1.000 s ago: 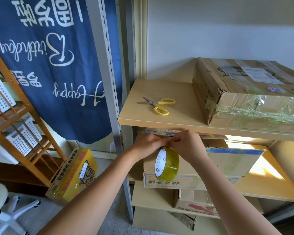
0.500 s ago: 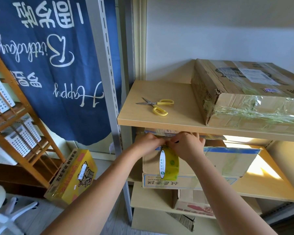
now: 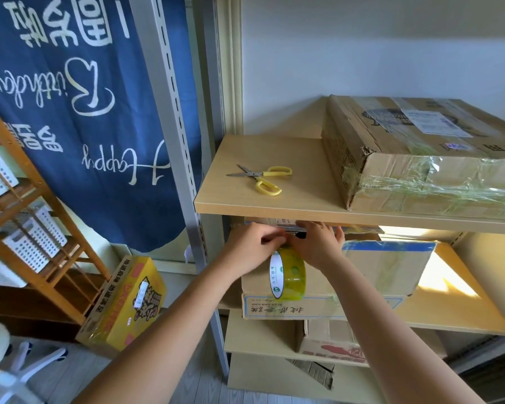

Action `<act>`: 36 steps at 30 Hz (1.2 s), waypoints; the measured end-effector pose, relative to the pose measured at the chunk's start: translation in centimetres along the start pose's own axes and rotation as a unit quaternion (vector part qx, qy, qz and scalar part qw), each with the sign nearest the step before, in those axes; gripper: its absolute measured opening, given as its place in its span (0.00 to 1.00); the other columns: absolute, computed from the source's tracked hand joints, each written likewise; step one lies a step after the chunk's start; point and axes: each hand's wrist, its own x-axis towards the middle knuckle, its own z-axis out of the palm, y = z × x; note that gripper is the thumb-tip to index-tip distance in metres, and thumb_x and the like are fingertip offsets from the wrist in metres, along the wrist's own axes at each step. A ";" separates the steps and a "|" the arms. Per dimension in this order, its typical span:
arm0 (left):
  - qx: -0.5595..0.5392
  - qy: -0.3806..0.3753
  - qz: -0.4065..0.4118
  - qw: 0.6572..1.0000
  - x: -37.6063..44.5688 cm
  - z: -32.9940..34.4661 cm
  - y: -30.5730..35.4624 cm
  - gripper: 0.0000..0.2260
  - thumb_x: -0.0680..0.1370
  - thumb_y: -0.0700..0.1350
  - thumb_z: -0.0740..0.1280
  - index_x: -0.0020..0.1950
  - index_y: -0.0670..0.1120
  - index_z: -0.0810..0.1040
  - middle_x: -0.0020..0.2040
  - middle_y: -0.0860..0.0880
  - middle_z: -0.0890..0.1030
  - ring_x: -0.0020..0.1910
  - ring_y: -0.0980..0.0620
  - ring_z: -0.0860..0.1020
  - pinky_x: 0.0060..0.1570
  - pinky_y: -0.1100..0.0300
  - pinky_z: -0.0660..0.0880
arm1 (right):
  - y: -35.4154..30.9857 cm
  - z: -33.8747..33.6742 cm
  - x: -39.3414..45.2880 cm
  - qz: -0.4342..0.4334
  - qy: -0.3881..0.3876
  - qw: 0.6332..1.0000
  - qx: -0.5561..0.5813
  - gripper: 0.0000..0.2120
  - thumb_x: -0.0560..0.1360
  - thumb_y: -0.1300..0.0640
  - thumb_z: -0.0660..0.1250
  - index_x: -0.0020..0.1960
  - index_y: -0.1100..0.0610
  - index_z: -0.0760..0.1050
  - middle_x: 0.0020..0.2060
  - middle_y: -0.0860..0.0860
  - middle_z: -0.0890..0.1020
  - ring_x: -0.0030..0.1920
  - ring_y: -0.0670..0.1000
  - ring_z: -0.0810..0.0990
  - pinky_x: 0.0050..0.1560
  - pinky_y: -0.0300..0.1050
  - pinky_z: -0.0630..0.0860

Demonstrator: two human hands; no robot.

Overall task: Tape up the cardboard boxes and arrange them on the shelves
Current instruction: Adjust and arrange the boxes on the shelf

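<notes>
A yellow-green tape roll (image 3: 289, 274) hangs in front of a cardboard box (image 3: 327, 287) on the middle shelf (image 3: 455, 313). My left hand (image 3: 254, 246) pinches the tape end just above the roll. My right hand (image 3: 315, 243) grips the roll's top edge, its fingers reaching over the box top under the upper shelf (image 3: 274, 205). Yellow-handled scissors (image 3: 263, 179) lie on the upper shelf. To their right sits a large cardboard box (image 3: 420, 158) wrapped in clear tape.
A grey metal upright (image 3: 172, 135) stands left of the shelves. A yellow printed box (image 3: 123, 304) sits on the floor beside it. More cardboard boxes (image 3: 330, 345) fill the lower shelves. A wooden rack (image 3: 27, 223) and a white stool (image 3: 0, 357) are at the left.
Both hands have moved up and forward with the tape roll, reaching the top edge of the middle-shelf box. The right fingers now stretch over the box top.
</notes>
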 end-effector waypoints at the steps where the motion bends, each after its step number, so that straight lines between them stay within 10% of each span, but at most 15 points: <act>1: -0.029 -0.028 -0.009 0.999 0.1 -0.3 -0.1 0.12 0.79 0.52 0.67 0.61 0.55 0.81 0.56 0.59 0.83 0.53 0.62 0.80 0.56 0.57 0.78 | 0.2 0.2 0.1 -0.004 0.013 1.000 0.017 0.24 0.80 0.39 0.57 0.71 0.48 0.71 0.69 0.51 0.74 0.72 0.53 0.65 0.76 0.55 0.44; 5: -0.035 -0.084 -0.052 0.994 1.1 -1.1 0.1 0.10 0.76 0.54 0.70 0.55 0.55 0.85 0.51 0.59 0.85 0.50 0.59 0.81 0.57 0.53 0.78 | 1.4 1.1 -2.3 -0.048 0.168 0.960 0.221 0.13 0.83 0.55 0.57 0.60 0.57 0.78 0.56 0.52 0.80 0.62 0.54 0.74 0.76 0.56 0.53; 9: -0.003 -0.133 -0.063 0.989 1.9 -1.7 0.5 0.10 0.76 0.56 0.70 0.53 0.55 0.86 0.47 0.59 0.85 0.46 0.57 0.81 0.52 0.53 0.79 | 1.8 3.8 -8.3 -0.025 0.292 0.893 0.341 0.13 0.80 0.44 0.59 0.52 0.53 0.74 0.49 0.46 0.75 0.51 0.49 0.75 0.53 0.47 0.72; 14: 0.056 -0.096 -0.052 0.992 2.8 -0.8 0.1 0.09 0.80 0.53 0.65 0.52 0.54 0.85 0.50 0.56 0.85 0.48 0.56 0.80 0.53 0.50 0.79 | 1.7 5.7 -9.1 -0.012 0.240 0.919 0.312 0.22 0.74 0.32 0.59 0.52 0.51 0.73 0.48 0.43 0.77 0.49 0.44 0.76 0.47 0.43 0.73; 20: 0.060 -0.091 -0.051 0.993 3.2 -0.6 -0.2 0.10 0.80 0.52 0.65 0.55 0.53 0.84 0.53 0.54 0.83 0.51 0.55 0.78 0.52 0.56 0.75 | 1.5 6.2 -8.6 -0.105 -0.006 0.895 0.434 0.23 0.79 0.41 0.59 0.37 0.55 0.80 0.37 0.50 0.85 0.40 0.49 0.83 0.48 0.44 0.76; 26: 0.076 -0.059 -0.094 0.991 4.9 0.3 -1.0 0.12 0.82 0.54 0.62 0.59 0.52 0.80 0.50 0.52 0.80 0.39 0.61 0.72 0.35 0.64 0.67 | 4.0 11.4 -11.9 0.117 -0.139 0.860 0.477 0.26 0.82 0.44 0.55 0.38 0.62 0.77 0.31 0.59 0.84 0.32 0.48 0.81 0.37 0.35 0.73; 32: 0.114 -0.049 -0.056 0.991 5.3 1.2 -1.1 0.12 0.83 0.51 0.59 0.56 0.48 0.80 0.37 0.56 0.75 0.34 0.58 0.72 0.31 0.64 0.62 | 2.9 12.8 -10.0 0.159 -0.186 0.834 0.495 0.29 0.82 0.41 0.54 0.44 0.63 0.80 0.35 0.59 0.85 0.38 0.54 0.85 0.50 0.44 0.79; 36: 0.075 -0.112 -0.063 0.989 5.3 1.1 -0.9 0.12 0.81 0.54 0.64 0.59 0.50 0.77 0.44 0.56 0.76 0.39 0.61 0.74 0.33 0.66 0.64 | 3.0 13.0 -9.2 0.217 -0.191 0.807 0.515 0.26 0.82 0.44 0.58 0.49 0.67 0.79 0.35 0.59 0.84 0.31 0.53 0.83 0.31 0.36 0.76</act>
